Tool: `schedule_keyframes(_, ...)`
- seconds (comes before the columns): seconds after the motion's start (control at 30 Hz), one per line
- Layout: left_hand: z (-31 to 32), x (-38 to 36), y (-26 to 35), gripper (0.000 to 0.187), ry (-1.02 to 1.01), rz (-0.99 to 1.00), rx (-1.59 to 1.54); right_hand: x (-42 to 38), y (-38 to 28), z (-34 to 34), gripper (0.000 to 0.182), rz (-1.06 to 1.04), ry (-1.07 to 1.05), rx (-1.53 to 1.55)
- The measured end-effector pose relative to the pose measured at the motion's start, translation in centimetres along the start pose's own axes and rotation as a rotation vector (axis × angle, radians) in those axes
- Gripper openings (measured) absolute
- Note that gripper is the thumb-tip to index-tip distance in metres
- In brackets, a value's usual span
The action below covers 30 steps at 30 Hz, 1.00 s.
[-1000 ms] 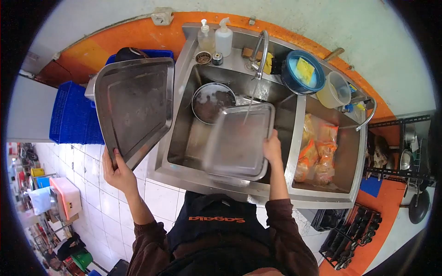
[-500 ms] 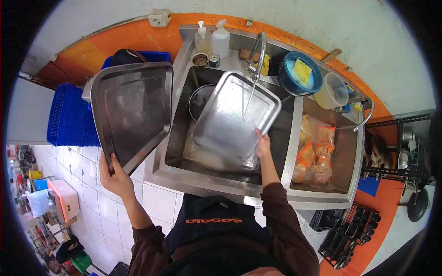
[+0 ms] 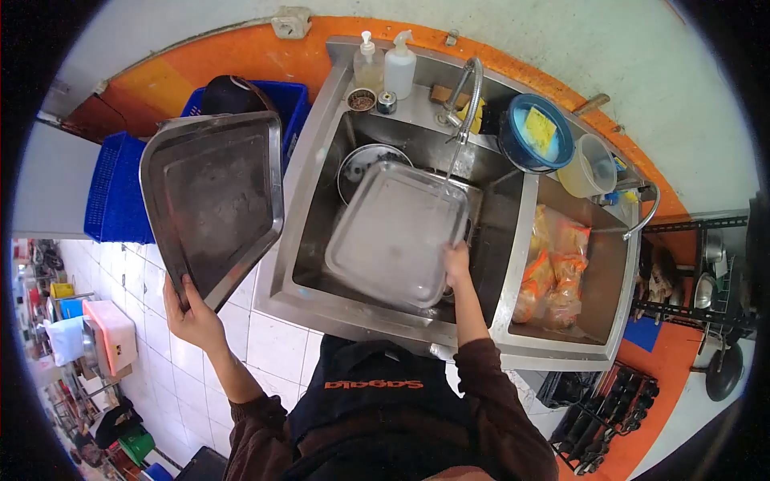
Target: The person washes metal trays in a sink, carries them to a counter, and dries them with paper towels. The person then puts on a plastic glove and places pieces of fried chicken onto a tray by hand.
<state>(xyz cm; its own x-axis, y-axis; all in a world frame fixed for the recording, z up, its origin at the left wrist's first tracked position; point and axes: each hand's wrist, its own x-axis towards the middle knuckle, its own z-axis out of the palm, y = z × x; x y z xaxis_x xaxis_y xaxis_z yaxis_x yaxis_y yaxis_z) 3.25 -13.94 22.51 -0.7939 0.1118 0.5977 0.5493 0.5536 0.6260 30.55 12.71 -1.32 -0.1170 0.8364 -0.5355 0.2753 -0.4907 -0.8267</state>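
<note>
A dark metal tray (image 3: 212, 192) is tilted up at the left of the sink, and my left hand (image 3: 192, 314) grips its lower corner. Over the large sink basin (image 3: 313, 260), my right hand (image 3: 456, 263) holds a lighter metal tray (image 3: 393, 228) by its right edge; this tray is slightly blurred. Water runs from the faucet (image 3: 467, 104) near the tray's upper right. Behind it in the basin sits a round metal pan (image 3: 357, 164), partly covered by the tray.
Blue baskets (image 3: 119, 192) stand at the left. Behind the basin are a pump bottle (image 3: 369, 68), a spray bottle (image 3: 399, 68) and a blue bucket (image 3: 513, 136) with a yellow sponge (image 3: 540, 128). The right basin holds orange-tinted plastic bags (image 3: 553, 276).
The lighter tray has swung lower and lies flatter in the basin, uncovering more of the round pan. The dark tray has shifted slightly left with my left hand.
</note>
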Motion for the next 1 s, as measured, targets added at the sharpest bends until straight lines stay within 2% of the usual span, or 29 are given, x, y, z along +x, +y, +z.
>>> schedule_keyframes(0.03, 0.1, 0.1, -0.1, 0.022, -0.004, -0.003, -0.002, -1.6, -1.4, -1.0, 0.025, -0.004, 0.032, -0.134)
schedule_keyframes(0.07, 0.3, 0.1, -0.2, 0.022, -0.008, -0.006, -0.005, -1.6, -0.7, -2.0, 0.025, 0.0, 0.034, -0.138)
schedule_keyframes(0.13, 0.8, 0.0, 0.2, 0.022, -0.02, -0.025, -0.044, -1.9, 0.1, -3.3, 0.031, -0.187, 0.087, -0.193)
schedule_keyframes(0.2, 0.9, -0.1, 0.0, 0.022, -0.025, -0.041, -0.084, -2.6, 1.3, -3.5, 0.032, -0.235, 0.134, -0.116)
schedule_keyframes(0.27, 0.8, -0.2, -0.8, 0.022, -0.061, -0.035, -0.108, -2.3, 3.1, -3.6, 0.033, -0.41, 0.239, 0.04)
schedule_keyframes(0.43, 0.5, -0.4, 0.1, 0.023, -0.034, -0.04, -0.113, -2.6, 1.1, -3.7, 0.037, -0.452, 0.397, 0.275)
schedule_keyframes(0.47, 0.5, -0.5, 0.1, 0.023, -0.032, -0.033, -0.119, -2.4, 0.8, -3.8, 0.037, -0.456, 0.401, 0.275)
schedule_keyframes(0.53, 0.4, -0.5, -0.2, 0.022, -0.035, -0.016, -0.116, -1.7, 0.9, -4.3, 0.036, -0.49, 0.451, 0.481)
schedule_keyframes(0.6, 0.1, -0.6, -0.4, 0.022, -0.033, 0.0, -0.103, -1.2, 1.2, -5.0, 0.036, -0.511, 0.452, 0.507)
schedule_keyframes(0.67, -0.4, -0.6, -0.7, 0.022, -0.062, -0.055, -0.09, -1.0, 1.9, -5.4, 0.035, -0.411, 0.337, 0.661)
schedule_keyframes(0.8, -1.1, -0.5, -0.7, 0.023, -0.022, -0.082, -0.146, -0.7, 3.9, -3.0, 0.03, -0.094, 0.259, 0.68)
schedule_keyframes(0.83, -1.2, -0.5, -1.1, 0.023, -0.013, -0.075, -0.123, 0.2, 5.7, -1.9, 0.03, -0.11, 0.167, 0.765)
schedule_keyframes(0.87, -1.4, -0.4, -1.3, 0.023, -0.004, -0.067, -0.101, 1.2, 6.8, -0.8, 0.031, 0.04, 0.138, 0.777)
schedule_keyframes(0.93, -1.7, -0.3, -0.7, 0.023, 0.0, -0.055, -0.085, -0.4, 3.7, 1.9, 0.037, 0.253, 0.068, 0.681)
schedule_keyframes(0.97, -1.8, -0.3, -0.5, 0.023, -0.003, -0.046, -0.072, 0.2, 3.9, 3.1, 0.037, 0.252, 0.066, 0.685)
schedule_keyframes(1.0, -1.9, -0.2, -0.6, 0.023, -0.003, -0.042, -0.073, 1.1, 4.8, 4.3, 0.037, 0.349, -0.063, 0.681)
